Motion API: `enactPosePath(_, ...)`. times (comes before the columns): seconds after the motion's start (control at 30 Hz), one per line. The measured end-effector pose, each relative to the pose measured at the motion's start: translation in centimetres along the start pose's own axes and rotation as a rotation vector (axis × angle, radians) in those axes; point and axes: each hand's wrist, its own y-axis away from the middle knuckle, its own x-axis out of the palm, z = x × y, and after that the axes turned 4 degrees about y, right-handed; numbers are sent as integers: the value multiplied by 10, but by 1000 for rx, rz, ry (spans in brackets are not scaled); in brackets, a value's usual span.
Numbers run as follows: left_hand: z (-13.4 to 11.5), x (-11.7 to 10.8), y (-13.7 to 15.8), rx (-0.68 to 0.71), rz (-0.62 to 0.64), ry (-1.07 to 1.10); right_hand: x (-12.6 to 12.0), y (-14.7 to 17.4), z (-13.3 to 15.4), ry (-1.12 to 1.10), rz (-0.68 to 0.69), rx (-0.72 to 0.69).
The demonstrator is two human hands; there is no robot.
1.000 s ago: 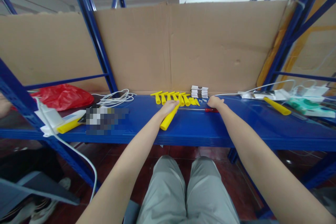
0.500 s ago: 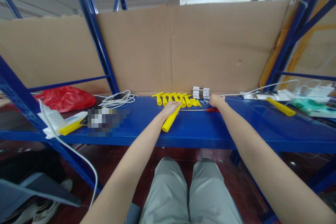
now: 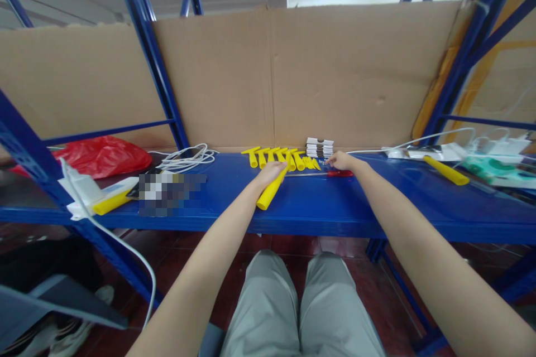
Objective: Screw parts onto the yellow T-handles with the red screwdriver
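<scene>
My left hand [image 3: 268, 174] is closed around a yellow T-shaped piece with a tubular handle [image 3: 270, 194], whose round end points toward me. My right hand [image 3: 342, 160] is over the small metal parts [image 3: 323, 162], fingertips drawn together among them. Whether a part is between those fingers is too small to see. Just below that hand lies a screwdriver [image 3: 341, 173] with a red handle, its thin shaft pointing left. Several more yellow T-shaped pieces [image 3: 253, 159] stand in a row behind my left hand, with small yellow pieces [image 3: 310, 163] at their right.
White flat parts [image 3: 320, 146] are stacked against the cardboard panel [image 3: 335, 78]. A coiled white cable [image 3: 192, 157], a red plastic bag [image 3: 106, 157] and a yellow-handled item [image 3: 112, 202] lie left on the blue shelf [image 3: 226, 201]. Another yellow handle [image 3: 447, 170] rests at right.
My right hand has shifted slightly left, its fingers now at the small metal parts, and more of the red screwdriver handle shows. My left hand keeps its hold on the yellow piece.
</scene>
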Motion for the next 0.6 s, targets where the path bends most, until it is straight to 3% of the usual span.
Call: enactPosePath(0.6, 7, -2, -9, 23, -9, -67, 4, -1, 3, 81, 58, -7)
